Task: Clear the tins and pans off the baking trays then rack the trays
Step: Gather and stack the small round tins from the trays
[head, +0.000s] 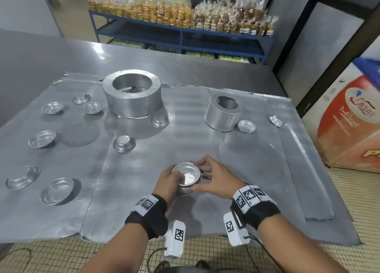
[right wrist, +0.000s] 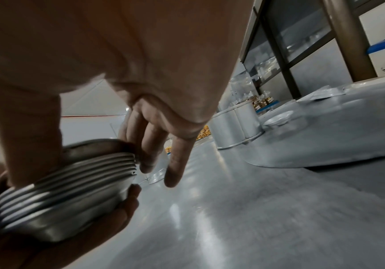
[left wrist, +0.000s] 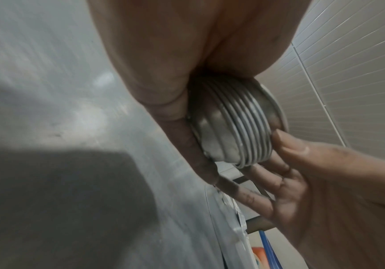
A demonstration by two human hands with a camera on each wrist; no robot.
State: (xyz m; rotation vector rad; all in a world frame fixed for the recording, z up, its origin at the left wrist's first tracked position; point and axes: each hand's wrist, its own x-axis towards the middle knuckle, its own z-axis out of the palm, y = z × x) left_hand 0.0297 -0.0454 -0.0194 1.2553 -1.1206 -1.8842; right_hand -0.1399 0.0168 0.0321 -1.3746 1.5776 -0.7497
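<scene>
- Low in the centre of the head view, both hands meet around a stack of small tins [head: 186,177] nested one inside another, held just above the baking trays [head: 242,170].
- The left hand [head: 167,181] cups the stack from the left and underneath; its grip is curled round the tins, with the palm under the bottom one in the right wrist view.
- The right hand [head: 214,176] holds the stack from the right: thumb against the near side, fingers [head: 202,163] bent over the far rim, so its grip is also closed on the tins.
- In the left wrist view the stack [left wrist: 240,127] shows about seven rolled rims packed tightly together.
- The flat grey trays lie side by side on the steel counter [head: 41,53] and cover most of its near part.
- At the left of the frame loose small tins sit apart on the trays, the nearest [head: 57,190] at lower left, another tilted one [head: 23,177] just beyond it.
- Near the centre one tin [head: 124,143] lies upside down.
- Further back stand a large round pan [head: 132,93] and, to its right, a smaller round pan [head: 223,111] with a small tin [head: 246,126] just beside it.
- At the upper middle, a blue shelf [head: 181,36] holds bagged baked goods; a cardboard box [head: 349,124] stands at the right edge.
</scene>
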